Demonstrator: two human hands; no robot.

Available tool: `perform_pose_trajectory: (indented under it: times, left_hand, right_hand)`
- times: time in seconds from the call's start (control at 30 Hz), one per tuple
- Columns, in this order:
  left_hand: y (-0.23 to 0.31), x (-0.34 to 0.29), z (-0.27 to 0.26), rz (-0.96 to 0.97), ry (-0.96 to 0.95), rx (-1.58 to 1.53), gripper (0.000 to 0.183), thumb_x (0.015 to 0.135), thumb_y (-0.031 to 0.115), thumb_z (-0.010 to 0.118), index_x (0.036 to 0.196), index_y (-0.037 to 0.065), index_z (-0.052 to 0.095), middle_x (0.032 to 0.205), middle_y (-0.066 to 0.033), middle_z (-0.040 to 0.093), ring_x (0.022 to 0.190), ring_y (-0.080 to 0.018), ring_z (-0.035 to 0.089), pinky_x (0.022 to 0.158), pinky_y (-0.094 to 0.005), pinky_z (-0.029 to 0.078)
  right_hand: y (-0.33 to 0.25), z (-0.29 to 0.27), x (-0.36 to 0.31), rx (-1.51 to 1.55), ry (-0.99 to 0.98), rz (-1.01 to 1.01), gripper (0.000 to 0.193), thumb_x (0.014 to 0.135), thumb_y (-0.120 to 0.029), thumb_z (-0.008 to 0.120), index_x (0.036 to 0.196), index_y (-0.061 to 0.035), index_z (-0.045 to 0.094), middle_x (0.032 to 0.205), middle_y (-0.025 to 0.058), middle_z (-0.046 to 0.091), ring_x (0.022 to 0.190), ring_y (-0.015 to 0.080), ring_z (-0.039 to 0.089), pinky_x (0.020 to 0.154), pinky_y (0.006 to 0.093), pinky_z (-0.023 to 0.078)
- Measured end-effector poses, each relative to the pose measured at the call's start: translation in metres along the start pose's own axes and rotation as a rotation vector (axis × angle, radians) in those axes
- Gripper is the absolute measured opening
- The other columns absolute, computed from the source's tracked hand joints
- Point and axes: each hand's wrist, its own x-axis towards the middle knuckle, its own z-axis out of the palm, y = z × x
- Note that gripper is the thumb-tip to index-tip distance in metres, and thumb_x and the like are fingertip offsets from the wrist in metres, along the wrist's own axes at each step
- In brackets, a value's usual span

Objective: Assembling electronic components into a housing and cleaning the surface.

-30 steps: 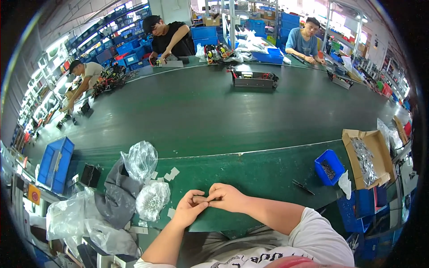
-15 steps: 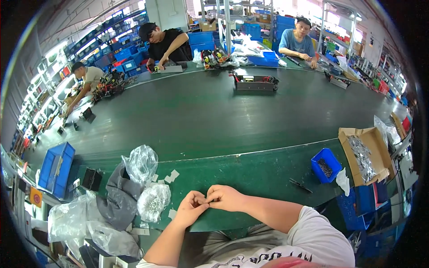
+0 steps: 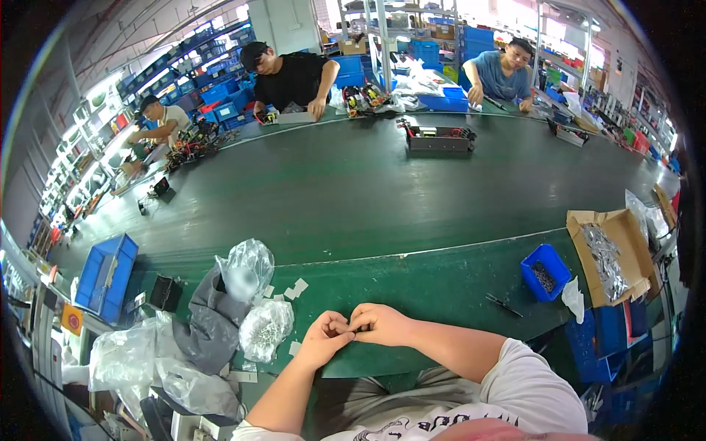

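Observation:
My left hand [image 3: 324, 341] and my right hand [image 3: 379, 324] meet over the near edge of the green work table [image 3: 412, 283]. Both have their fingers closed, fingertips pressed together. Whatever lies between them is too small or too hidden to make out. Left of my left hand sit a clear plastic bag of small silvery parts [image 3: 266, 331] and several small pale cards [image 3: 296, 288]. A dark pen-like tool [image 3: 504, 305] lies on the table to the right of my right hand.
At right stand a blue bin of small dark parts [image 3: 545, 275] and a cardboard box of metal pieces [image 3: 604, 261]. Clear bags [image 3: 121, 359], grey cloth [image 3: 207, 316] and a blue crate [image 3: 107, 276] fill the left. Beyond, a dark conveyor belt [image 3: 316, 198] carries a chassis [image 3: 440, 141]; several co-workers sit there.
My hands stay together with only slight finger movement. The view has swung a little, so things appear farther right. Across the belt, the co-workers have shifted their arms.

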Motion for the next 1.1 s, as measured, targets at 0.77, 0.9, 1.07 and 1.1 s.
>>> perform_pose_trajectory:
  times: [0.77, 0.9, 1.07, 1.1]
  left_hand:
    - [-0.003, -0.003, 0.001, 0.027, -0.051, 0.042, 0.035, 0.086, -0.008, 0.068, 0.116, 0.002, 0.054, 0.092, -0.0029, 0.066, 0.084, -0.0088, 0.061, 0.077, -0.0242, 0.048]
    - [-0.003, -0.003, 0.001, 0.034, -0.047, 0.057, 0.045, 0.086, -0.009, 0.068, 0.124, 0.004, 0.048, 0.095, -0.0044, 0.065, 0.088, -0.0107, 0.062, 0.081, -0.0260, 0.049]
    - [-0.001, -0.004, 0.004, 0.029, 0.013, 0.030, 0.056, 0.085, -0.009, 0.068, 0.132, 0.005, 0.041, 0.098, -0.0059, 0.066, 0.090, -0.0120, 0.063, 0.084, -0.0278, 0.050]
    - [0.001, -0.006, 0.005, 0.017, 0.018, 0.022, 0.057, 0.085, -0.009, 0.068, 0.133, 0.005, 0.041, 0.099, -0.0062, 0.066, 0.089, -0.0117, 0.062, 0.083, -0.0275, 0.050]
  right_hand:
    - [0.004, 0.002, -0.002, 0.045, -0.033, 0.050, 0.017, 0.085, -0.013, 0.072, 0.099, -0.0039, 0.068, 0.101, 0.0074, 0.060, 0.081, 0.0192, 0.060, 0.072, 0.0327, 0.050]
    - [0.003, 0.002, -0.002, 0.037, -0.013, 0.035, 0.020, 0.084, -0.013, 0.072, 0.102, -0.0057, 0.069, 0.100, 0.0070, 0.059, 0.078, 0.0188, 0.059, 0.071, 0.0325, 0.049]
    - [-0.006, -0.002, -0.002, 0.012, 0.005, 0.095, 0.023, 0.084, -0.012, 0.072, 0.107, -0.0090, 0.071, 0.100, 0.0064, 0.059, 0.077, 0.0179, 0.058, 0.071, 0.0319, 0.049]
    - [-0.003, 0.001, -0.003, 0.035, 0.011, 0.075, 0.023, 0.085, -0.012, 0.072, 0.108, -0.0096, 0.071, 0.101, 0.0064, 0.059, 0.077, 0.0177, 0.057, 0.071, 0.0320, 0.049]
